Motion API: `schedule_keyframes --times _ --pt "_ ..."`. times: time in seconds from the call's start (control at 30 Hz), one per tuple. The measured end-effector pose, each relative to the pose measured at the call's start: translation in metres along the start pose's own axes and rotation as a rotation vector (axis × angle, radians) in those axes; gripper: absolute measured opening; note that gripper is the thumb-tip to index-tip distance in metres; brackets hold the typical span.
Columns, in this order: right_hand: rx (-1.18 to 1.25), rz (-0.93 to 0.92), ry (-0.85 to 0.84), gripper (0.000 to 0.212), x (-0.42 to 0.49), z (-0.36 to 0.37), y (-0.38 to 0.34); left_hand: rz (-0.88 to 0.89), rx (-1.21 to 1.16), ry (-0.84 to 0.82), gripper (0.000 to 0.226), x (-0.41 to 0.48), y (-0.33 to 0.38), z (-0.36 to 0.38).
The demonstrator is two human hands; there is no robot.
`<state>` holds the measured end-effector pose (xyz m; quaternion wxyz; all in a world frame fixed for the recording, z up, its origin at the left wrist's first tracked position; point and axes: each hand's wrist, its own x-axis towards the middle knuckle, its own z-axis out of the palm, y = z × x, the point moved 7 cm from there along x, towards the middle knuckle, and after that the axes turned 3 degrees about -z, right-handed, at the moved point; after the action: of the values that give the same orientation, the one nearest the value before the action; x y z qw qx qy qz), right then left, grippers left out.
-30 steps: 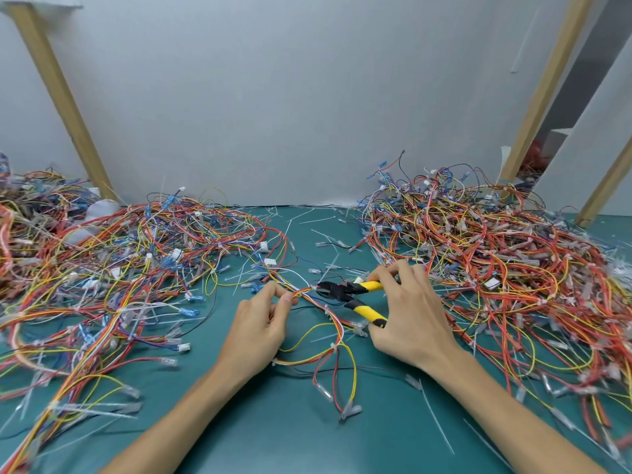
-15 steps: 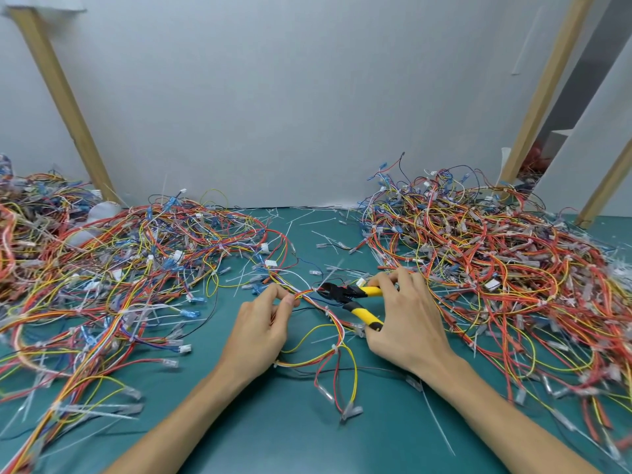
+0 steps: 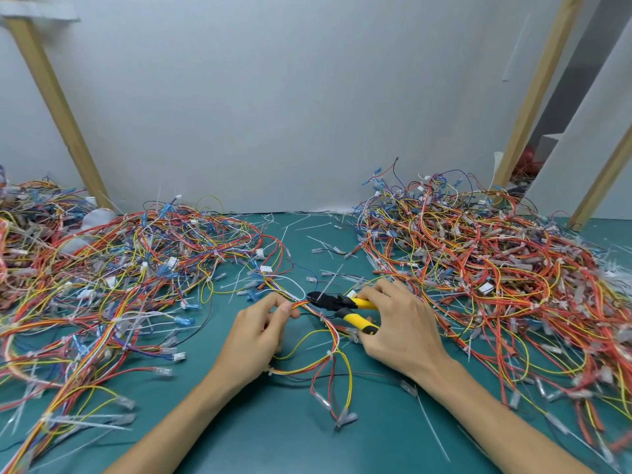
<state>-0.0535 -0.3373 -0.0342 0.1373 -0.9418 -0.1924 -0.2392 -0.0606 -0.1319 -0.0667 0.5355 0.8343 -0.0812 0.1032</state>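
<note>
Head view: since a second ago, the cutters (image 3: 337, 302) have slid a little toward 9 o'clock, closer to the left hand (image 3: 260, 333). Their two yellow handles are also closer together than before. Both hands have stayed in about the same spot on the green table (image 3: 273, 432).

The left hand pinches a wire bunch (image 3: 333, 336) between its thumb and curled fingers (image 3: 285, 309). The bunch has red, yellow and orange wires. It comes in from 11 o'clock, goes through the pinch, then loops down toward 5 o'clock and lies on the table.

The right hand (image 3: 400, 330) is curled round the yellow handles and grips the cutters. The black tip points toward 9 o'clock. It sits on the wire bunch just beside the left fingertips, at their 3 o'clock. I cannot tell if the tip is fully closed on the wires.

A big wire pile (image 3: 136, 268) lies at 9 o'clock from the hands. Another wire heap (image 3: 496, 268) lies at 2 o'clock, touching the right hand's far side.
</note>
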Motion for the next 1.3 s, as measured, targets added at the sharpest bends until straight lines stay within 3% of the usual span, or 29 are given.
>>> schedule_keyframes --times 0.17,0.33,0.63,0.87,1.03,1.3 --pt "0.040 -0.009 0.007 0.026 0.000 -0.004 -0.002 0.141 0.220 0.110 0.019 -0.006 0.012 -0.003" --pt "0.059 0.020 -0.025 0.025 -0.002 0.000 -0.003 0.221 0.318 0.106 0.009 -0.010 0.021 -0.001" --pt "0.056 0.054 -0.098 0.020 -0.006 0.011 -0.004 0.113 0.186 0.037 0.023 -0.006 0.013 0.001" --pt "0.079 0.000 -0.101 0.041 -0.005 0.011 -0.008 0.086 0.098 0.039 0.025 -0.008 0.014 0.004" --pt "0.001 -0.040 -0.088 0.021 -0.004 0.006 -0.011 0.072 0.077 0.037 0.026 -0.008 0.013 0.003" --pt "-0.027 -0.032 -0.073 0.020 -0.005 0.006 -0.009 0.080 0.083 0.028 0.026 -0.008 0.013 0.004"
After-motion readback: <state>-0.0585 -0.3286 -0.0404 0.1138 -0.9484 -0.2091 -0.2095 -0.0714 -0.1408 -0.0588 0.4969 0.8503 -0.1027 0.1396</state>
